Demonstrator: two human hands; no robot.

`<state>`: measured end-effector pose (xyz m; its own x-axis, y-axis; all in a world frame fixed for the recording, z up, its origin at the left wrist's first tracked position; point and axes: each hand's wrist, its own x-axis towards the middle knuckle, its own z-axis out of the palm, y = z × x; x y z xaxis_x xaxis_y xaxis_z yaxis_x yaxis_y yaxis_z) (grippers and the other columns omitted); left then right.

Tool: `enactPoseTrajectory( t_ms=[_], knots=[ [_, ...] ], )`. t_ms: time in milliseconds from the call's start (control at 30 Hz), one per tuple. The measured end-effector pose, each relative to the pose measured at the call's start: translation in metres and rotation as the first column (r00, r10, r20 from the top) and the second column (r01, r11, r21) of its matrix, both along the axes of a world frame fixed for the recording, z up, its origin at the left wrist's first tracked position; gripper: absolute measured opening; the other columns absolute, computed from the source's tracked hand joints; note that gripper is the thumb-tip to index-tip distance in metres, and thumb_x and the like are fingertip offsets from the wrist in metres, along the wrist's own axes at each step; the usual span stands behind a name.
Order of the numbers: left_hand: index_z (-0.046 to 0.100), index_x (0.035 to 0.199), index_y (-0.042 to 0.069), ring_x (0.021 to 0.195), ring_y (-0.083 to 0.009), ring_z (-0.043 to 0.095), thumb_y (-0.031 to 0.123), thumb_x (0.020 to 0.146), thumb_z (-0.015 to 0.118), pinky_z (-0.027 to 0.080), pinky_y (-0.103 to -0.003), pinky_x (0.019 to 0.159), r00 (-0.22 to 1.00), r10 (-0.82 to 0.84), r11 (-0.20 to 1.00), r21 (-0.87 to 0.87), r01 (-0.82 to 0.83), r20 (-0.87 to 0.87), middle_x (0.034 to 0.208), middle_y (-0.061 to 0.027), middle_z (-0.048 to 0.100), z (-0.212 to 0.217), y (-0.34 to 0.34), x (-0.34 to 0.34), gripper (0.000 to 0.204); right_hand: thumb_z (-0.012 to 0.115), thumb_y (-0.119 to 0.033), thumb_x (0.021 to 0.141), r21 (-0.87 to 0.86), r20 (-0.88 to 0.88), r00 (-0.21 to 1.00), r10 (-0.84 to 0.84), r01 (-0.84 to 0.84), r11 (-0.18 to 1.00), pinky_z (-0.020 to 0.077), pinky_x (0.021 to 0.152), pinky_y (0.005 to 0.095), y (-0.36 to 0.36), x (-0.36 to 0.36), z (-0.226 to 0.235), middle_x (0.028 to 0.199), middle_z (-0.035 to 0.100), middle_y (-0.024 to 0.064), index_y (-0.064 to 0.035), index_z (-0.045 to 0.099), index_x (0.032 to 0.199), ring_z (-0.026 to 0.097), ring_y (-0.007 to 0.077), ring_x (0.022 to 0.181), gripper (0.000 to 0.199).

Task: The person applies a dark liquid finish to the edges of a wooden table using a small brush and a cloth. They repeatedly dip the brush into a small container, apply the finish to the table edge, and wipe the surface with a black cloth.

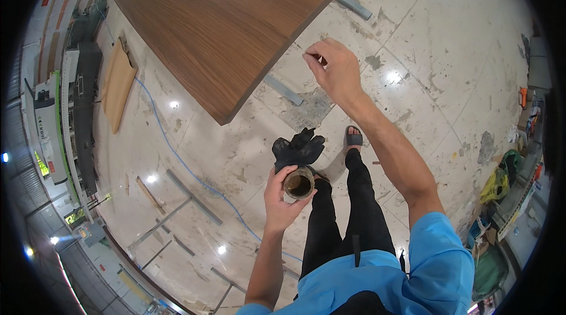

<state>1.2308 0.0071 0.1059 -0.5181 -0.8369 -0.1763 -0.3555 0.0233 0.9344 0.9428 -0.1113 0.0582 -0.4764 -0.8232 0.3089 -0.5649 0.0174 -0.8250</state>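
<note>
My left hand [282, 202] is closed around a small round clear jar [299, 183] with dark brown liquid in the bottom, its open mouth facing up. Just beyond the jar, against my left fingers, is a bunched black cloth or glove [298, 148]; whether the hand grips it too is hidden. My right hand [336, 70] is raised near the edge of a dark brown wood-grain board [236, 26], with a small gap between them. Its thumb and fingers are curled together in a pinch, and anything between them is too small to make out.
A blue hose [177, 153] runs across the stained tile floor [436, 73]. Grey metal bars [194, 197] lie at left, and another bar [283, 89] under the board's edge. Brown cardboard [119, 88] and a long machine [85, 114] stand far left; cluttered shelves [519, 191] line the right.
</note>
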Motion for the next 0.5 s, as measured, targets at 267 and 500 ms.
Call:
enactPoseTrajectory(
  t_ms=[267, 500],
  knots=[
    [0.054, 0.139, -0.002, 0.12, -0.0194, 0.067, -0.008, 0.071, 0.093, 0.056, -0.032, 0.104, 0.999, -0.025, 0.998, -0.056, 0.028, 0.043, 0.133, -0.0115, 0.06, 0.0, -0.004, -0.005, 0.079, 0.078, -0.011, 0.087, 0.003, 0.003, 1.0, -0.021, 0.021, 1.0, 0.0548, 0.073, 0.0443, -0.003, -0.004, -0.004, 0.086, 0.068, 0.011, -0.0066, 0.073, 0.089, 0.068, 0.0333, 0.085, 0.006],
    [0.053, 0.14, -0.001, 0.12, -0.0191, 0.066, -0.009, 0.071, 0.093, 0.056, -0.032, 0.103, 1.0, -0.013, 1.0, -0.025, 0.014, 0.028, 0.133, -0.0114, 0.06, -0.002, -0.005, -0.007, 0.08, 0.078, -0.011, 0.089, -0.021, -0.005, 0.997, -0.078, 0.078, 0.997, 0.0544, 0.072, 0.0431, -0.01, -0.029, 0.001, 0.086, 0.068, 0.0106, -0.0059, 0.073, 0.088, 0.069, 0.0317, 0.084, 0.007]
  ],
)
